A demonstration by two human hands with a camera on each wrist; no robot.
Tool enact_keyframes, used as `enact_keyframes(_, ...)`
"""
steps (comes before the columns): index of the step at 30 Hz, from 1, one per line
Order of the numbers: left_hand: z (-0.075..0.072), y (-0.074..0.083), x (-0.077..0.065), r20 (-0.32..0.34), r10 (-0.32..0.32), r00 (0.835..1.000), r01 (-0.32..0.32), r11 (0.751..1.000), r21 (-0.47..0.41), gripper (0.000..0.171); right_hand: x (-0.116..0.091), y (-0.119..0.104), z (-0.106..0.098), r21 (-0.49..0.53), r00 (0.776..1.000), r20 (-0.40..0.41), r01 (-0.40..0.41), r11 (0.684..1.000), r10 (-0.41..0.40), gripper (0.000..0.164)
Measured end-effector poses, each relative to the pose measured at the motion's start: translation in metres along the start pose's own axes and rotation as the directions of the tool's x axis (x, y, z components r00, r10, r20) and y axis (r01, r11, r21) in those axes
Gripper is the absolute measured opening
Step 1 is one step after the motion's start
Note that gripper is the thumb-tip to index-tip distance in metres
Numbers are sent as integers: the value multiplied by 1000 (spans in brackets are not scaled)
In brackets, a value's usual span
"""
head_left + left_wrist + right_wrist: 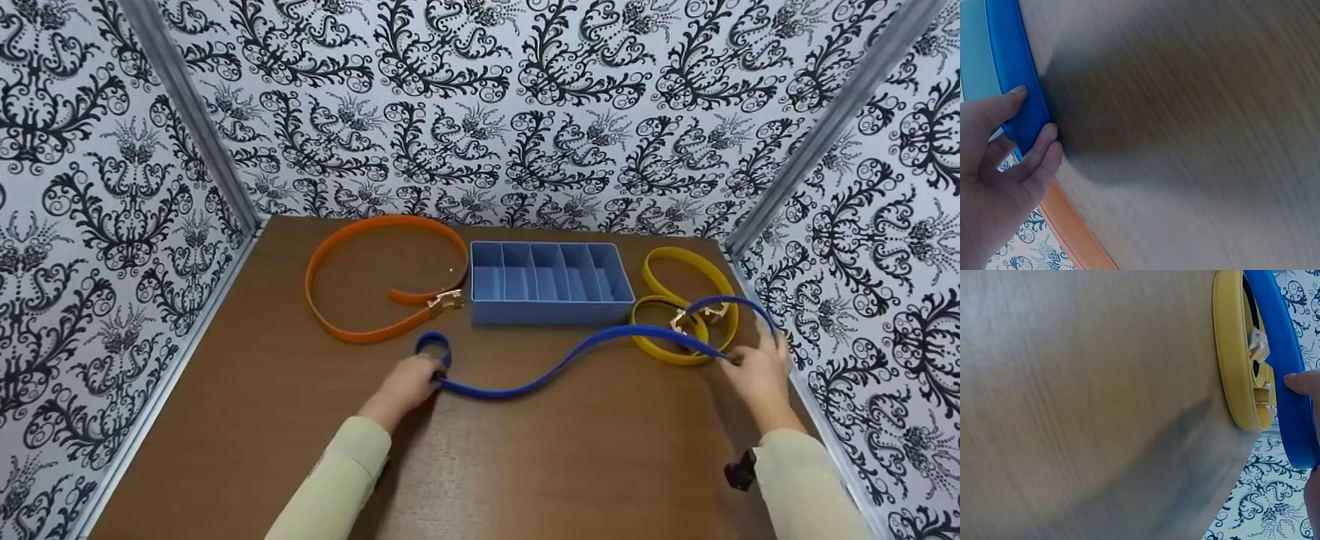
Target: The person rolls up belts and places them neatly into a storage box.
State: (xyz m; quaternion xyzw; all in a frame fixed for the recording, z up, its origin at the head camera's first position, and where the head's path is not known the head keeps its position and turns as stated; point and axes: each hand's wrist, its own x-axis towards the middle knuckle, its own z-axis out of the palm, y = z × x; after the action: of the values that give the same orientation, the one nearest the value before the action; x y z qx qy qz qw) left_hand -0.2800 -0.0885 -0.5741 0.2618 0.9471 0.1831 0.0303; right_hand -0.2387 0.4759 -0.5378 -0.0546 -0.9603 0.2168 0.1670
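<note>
We count one blue belt (626, 330), extending in front of and to the right of the tray (553, 313); one orange belt (367, 336) to its left; and two yellow loops (1230, 349) to its right, though we cannot tell whether these form one belt or two. The left hand (405, 386), front left of the tray, pinches the blue belt beside a small curl, thumb opposed to part-bent fingers. The right hand (761, 375), front right of the tray, pinches the same strap between thumb and fingers. All straps are flat, smooth and leather-like; the orange belt forms a wide ring with one gold-coloured clasp (446, 301). The tray is rectangular, blue and plastic-looking, with five compartments. Behind it we note a wall (450, 112) in black scrollwork on white; beneath it, a brown wood-grain table (570, 465). The blue belt crosses over the yellow loops, partly hiding them
</note>
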Motion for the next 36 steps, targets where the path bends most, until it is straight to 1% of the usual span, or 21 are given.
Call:
enact_keyframes(3, 0, 2, 0, -4, -10, 1000, 10, 1000, 24, 11, -2, 1, 5, -53, 1000, 20, 2, 999, -1, 15)
enact_keyframes(6, 0, 4, 0, -28, 3, 1000, -1, 999, 46, 10, -5, -1, 11, -94, 999, 24, 29, 995, -27, 17)
enact_keyframes(8, 1, 6, 0, -46, 12, 999, -9, 998, 59, 10, -6, -4, 15, -105, 999, 25, 46, 993, -44, 19)
enact_keyframes(10, 2, 8, 1, -56, 15, 998, -11, 998, 65, 10, -7, -10, 20, -109, 998, 30, 63, 992, -60, 23)
enact_keyframes(14, 5, 13, 1, -54, 2, 999, 2, 997, 80, 10, -9, -27, 28, -108, 994, 64, 94, 990, -88, 32)
enact_keyframes(16, 6, 16, 3, -47, -2, 999, 6, 997, 83, 10, -8, -37, 33, -98, 990, 75, 130, 987, -123, 34)
enact_keyframes(21, 7, 23, 6, -38, -17, 999, 19, 997, 69, 11, -10, -68, 53, -49, 964, 112, 249, 967, -242, 35)
enact_keyframes(23, 8, 25, 5, -40, -30, 999, 32, 998, 58, 11, -14, -84, 64, -13, 952, 127, 283, 959, -279, 35)
enact_keyframes(26, 9, 26, 5, -51, -52, 997, 54, 997, 48, 10, -26, -112, 81, 52, 935, 129, 326, 944, -330, 35)
enact_keyframes(29, 11, 26, 4, -66, -71, 995, 73, 997, 39, 8, -40, -144, 98, 124, 907, 117, 390, 912, -404, 35)
enact_keyframes(32, 13, 26, 2, -88, -62, 994, 64, 998, 25, 7, -55, -174, 113, 206, 874, 108, 446, 871, -474, 35)
enact_keyframes(34, 13, 26, 1, -95, -51, 994, 53, 999, 12, 7, -63, -192, 122, 275, 860, 113, 455, 847, -498, 35)
enact_keyframes(36, 14, 26, 1, -90, -52, 995, 52, 999, -6, 8, -70, -208, 131, 334, 855, 135, 437, 835, -501, 33)
